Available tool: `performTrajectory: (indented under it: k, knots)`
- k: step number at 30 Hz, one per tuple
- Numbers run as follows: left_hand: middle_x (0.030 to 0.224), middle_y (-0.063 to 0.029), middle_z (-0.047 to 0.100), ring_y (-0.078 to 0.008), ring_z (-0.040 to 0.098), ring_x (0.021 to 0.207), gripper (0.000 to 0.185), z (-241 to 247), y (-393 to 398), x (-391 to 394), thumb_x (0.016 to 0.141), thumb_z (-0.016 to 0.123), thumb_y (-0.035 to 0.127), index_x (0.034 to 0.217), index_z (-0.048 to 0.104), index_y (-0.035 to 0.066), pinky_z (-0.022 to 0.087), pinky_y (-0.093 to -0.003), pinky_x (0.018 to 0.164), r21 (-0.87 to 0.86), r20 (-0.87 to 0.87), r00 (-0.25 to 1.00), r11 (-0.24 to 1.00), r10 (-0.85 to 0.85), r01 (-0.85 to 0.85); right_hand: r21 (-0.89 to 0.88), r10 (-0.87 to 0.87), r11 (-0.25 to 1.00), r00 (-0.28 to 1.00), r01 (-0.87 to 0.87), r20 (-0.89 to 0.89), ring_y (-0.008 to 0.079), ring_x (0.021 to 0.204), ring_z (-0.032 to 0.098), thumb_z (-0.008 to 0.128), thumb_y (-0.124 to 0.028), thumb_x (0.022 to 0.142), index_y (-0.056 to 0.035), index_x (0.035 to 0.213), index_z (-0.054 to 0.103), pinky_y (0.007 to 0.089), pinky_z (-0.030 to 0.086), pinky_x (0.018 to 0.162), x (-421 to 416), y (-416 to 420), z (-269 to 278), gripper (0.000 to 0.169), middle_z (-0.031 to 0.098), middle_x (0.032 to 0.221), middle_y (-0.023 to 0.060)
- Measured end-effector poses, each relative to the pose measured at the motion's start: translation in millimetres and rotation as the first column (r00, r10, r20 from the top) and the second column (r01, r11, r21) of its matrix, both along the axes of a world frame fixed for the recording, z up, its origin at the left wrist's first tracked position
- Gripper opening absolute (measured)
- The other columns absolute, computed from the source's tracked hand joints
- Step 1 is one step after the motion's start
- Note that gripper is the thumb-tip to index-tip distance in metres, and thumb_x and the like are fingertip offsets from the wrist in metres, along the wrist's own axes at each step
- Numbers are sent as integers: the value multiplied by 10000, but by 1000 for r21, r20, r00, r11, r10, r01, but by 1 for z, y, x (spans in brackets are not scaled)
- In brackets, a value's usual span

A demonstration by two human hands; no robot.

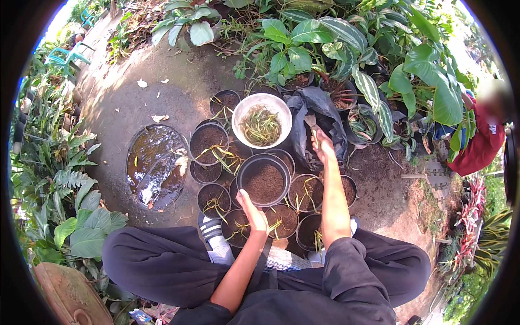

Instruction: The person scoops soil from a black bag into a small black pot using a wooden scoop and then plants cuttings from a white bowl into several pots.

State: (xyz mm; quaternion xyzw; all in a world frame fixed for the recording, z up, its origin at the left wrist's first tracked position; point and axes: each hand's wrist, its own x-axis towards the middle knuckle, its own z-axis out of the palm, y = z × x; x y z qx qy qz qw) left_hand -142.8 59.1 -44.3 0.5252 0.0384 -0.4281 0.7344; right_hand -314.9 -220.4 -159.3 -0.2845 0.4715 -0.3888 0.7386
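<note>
My left hand (252, 213) grips the near rim of a black plastic pot (265, 183) filled with brown soil, above other pots. My right hand (323, 146) is closed around the handle of a trowel (312, 122), its blade over the opening of a black plastic bag (300, 140); what lies deep in the bag is dark. Beyond the held pot stands a white bowl (239, 136) containing a heap of thin green plant cuttings. Several black pots of soil with wilted, strap-leaved seedlings, such as one pot (214, 201), stand around.
A round basin of murky water (156, 166) lies at left. Dense potted foliage (300, 57) lines the far side. A person in a red shirt (481, 142) is at the right edge. Green plastic chairs (67, 57) stand far left; a brown clay pot (69, 292) is near left.
</note>
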Motion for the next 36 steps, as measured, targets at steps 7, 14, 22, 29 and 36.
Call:
performTrajectory:
  k: [7, 14, 22, 29, 36]
  knots:
    - [1482, -81, 304, -222, 319, 1372, 696, -8, 2, 4, 944, 454, 606, 1453, 253, 176, 290, -424, 1107, 51, 23, 998, 997, -58, 56, -70, 61, 996, 998, -59, 28, 108, 532, 433, 476, -243, 1012, -123, 1417, 453, 235, 361, 509, -41, 24, 37, 422, 587, 820, 63]
    - [1472, -88, 322, -232, 354, 1350, 719, -13, 2, -1, 937, 461, 615, 1452, 229, 171, 301, -433, 1102, 26, 17, 993, 993, -114, 114, -85, 202, 975, 978, -205, -51, 50, 536, 435, 581, -273, 968, -123, 1368, 525, 178, 345, 481, -72, 42, 87, 431, 604, 834, 34]
    - [1503, -92, 221, -236, 262, 1370, 651, -19, 5, 3, 940, 449, 614, 1401, 279, 187, 230, -477, 1098, 6, 14, 992, 992, -126, 126, -266, 517, 786, 829, -558, -213, 10, 577, 396, 650, -276, 924, -72, 1328, 562, 165, 297, 484, -57, 65, 174, 461, 572, 787, -33]
    - [1502, -66, 274, -216, 306, 1366, 770, -6, 4, -1, 916, 470, 648, 1469, 181, 196, 266, -441, 1093, -5, 24, 991, 991, -132, 133, -364, 615, 651, 744, -666, -261, 56, 789, 586, 696, -111, 863, -40, 1279, 601, 196, 460, 670, -23, 74, 218, 432, 679, 989, 24]
    - [1505, -70, 247, -220, 300, 1371, 721, -8, 4, 2, 939, 459, 614, 1460, 184, 199, 272, -460, 1109, -45, 29, 991, 990, -133, 134, -423, 611, 634, 755, -647, -238, 94, 937, 624, 714, -42, 830, -26, 1256, 615, 228, 489, 808, -7, 83, 234, 438, 687, 1109, 36]
